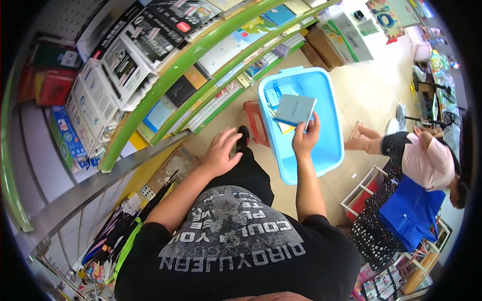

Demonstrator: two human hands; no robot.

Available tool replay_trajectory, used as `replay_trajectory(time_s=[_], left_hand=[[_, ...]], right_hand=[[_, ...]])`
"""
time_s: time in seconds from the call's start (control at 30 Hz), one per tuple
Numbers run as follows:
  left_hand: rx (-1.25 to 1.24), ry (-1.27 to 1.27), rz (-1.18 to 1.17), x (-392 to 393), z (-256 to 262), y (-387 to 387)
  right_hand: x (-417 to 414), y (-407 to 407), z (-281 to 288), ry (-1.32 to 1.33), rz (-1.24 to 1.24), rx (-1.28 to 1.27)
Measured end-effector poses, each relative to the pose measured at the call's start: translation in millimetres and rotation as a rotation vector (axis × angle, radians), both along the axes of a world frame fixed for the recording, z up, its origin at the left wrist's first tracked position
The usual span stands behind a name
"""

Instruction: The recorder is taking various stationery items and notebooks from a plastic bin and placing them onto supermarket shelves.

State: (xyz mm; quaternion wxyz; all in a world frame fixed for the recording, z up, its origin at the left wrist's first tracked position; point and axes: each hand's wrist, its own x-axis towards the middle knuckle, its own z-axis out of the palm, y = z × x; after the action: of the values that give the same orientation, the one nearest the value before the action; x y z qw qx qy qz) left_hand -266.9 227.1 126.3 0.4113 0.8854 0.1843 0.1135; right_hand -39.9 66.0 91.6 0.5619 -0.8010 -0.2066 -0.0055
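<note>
Pinched at one corner by my right hand is a grey-green notebook, held over a light blue plastic tub. Beneath the notebook, a few flat paper items, one of them a blue and white booklet, lie at the tub's far left end. The tub rests on a red plastic stool, of which only one side shows. My left hand hovers above my leg with its fingers apart and nothing in it, nearest to the green-edged shelves.
Tiered shelves with green edges rise on the left, stocked with boxes and notebooks. Cardboard boxes stand beyond the tub. To the right are a person in a pink top and a rack with a blue bag.
</note>
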Motion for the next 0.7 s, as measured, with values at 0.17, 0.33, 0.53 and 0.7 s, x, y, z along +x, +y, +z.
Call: replay_trajectory(time_s=[0.17,0.33,0.53,0.7], left_hand=[[0.158,-0.025,0.052,7,10,-2],[0.033,-0.006,0.503,-38,-10,16],[-0.132,-0.196,1.083,-100,-28,94],[-0.180,-0.434,1.088,-123,-40,152]], right_hand=[[-83,46,30,0.712,0.305,0.067],[-114,86,41,0.717,0.531,0.249],[-98,88,12,0.853,0.490,0.110],[-86,78,-17,0.911,0.423,0.098]])
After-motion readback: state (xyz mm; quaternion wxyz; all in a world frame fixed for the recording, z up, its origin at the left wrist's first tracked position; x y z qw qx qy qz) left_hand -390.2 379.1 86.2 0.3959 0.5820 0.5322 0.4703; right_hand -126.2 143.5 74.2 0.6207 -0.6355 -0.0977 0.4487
